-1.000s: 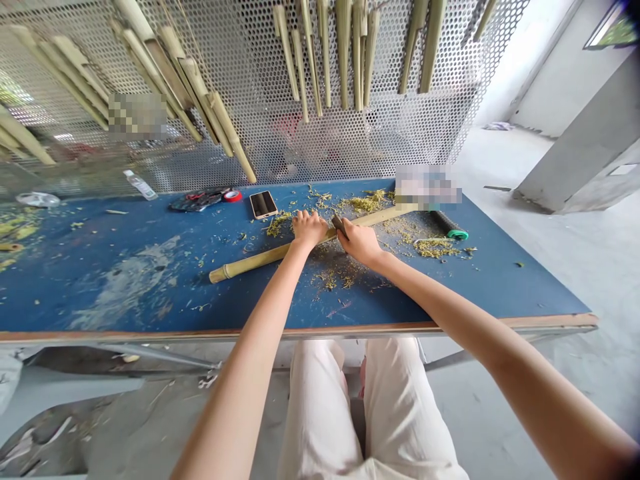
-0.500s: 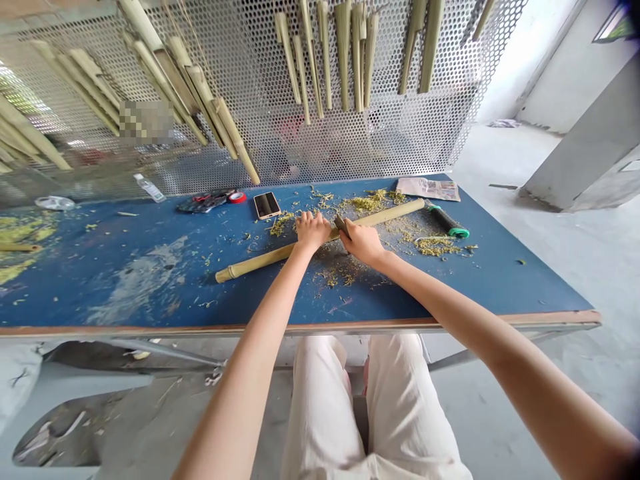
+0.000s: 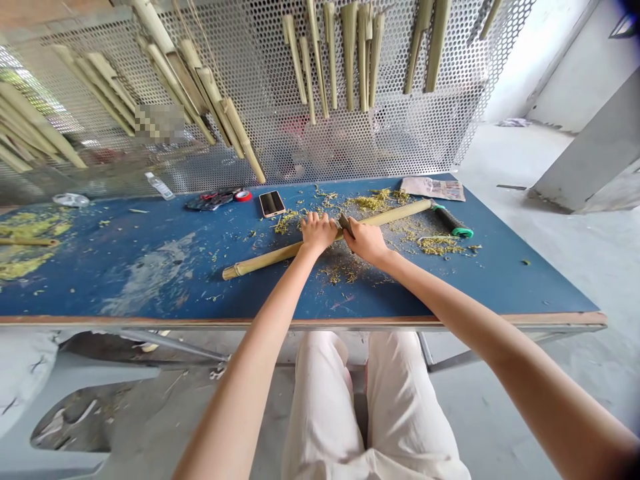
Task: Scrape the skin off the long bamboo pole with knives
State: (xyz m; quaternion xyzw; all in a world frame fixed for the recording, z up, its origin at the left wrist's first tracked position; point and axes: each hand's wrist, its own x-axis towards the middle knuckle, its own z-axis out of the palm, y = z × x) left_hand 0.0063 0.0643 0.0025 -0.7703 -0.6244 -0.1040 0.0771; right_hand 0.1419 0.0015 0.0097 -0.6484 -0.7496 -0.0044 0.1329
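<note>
A long pale bamboo pole (image 3: 275, 257) lies slantwise on the blue table, its far end up and to the right. My left hand (image 3: 319, 232) is closed over the pole's middle, fingers wrapped across its top. Just to the right, my right hand (image 3: 367, 240) grips a small dark, flat-looking tool (image 3: 345, 225) that rests against the pole beside my left fingers. The tool's lower part is hidden by the hand, and its exact kind is unclear. Curly yellow-green shavings (image 3: 377, 200) lie around the pole.
A phone (image 3: 271, 204), a roll of red tape (image 3: 243, 196) and a plastic bottle (image 3: 160, 186) sit toward the back. At the right are a black-and-green handle (image 3: 453, 223) and a folded paper (image 3: 434, 189). Bamboo pieces (image 3: 350, 57) hang before a perforated metal panel (image 3: 340, 147).
The whole view has shifted slightly, so things appear a little further right. Both hands keep their hold, at nearly the same place on the pole.
</note>
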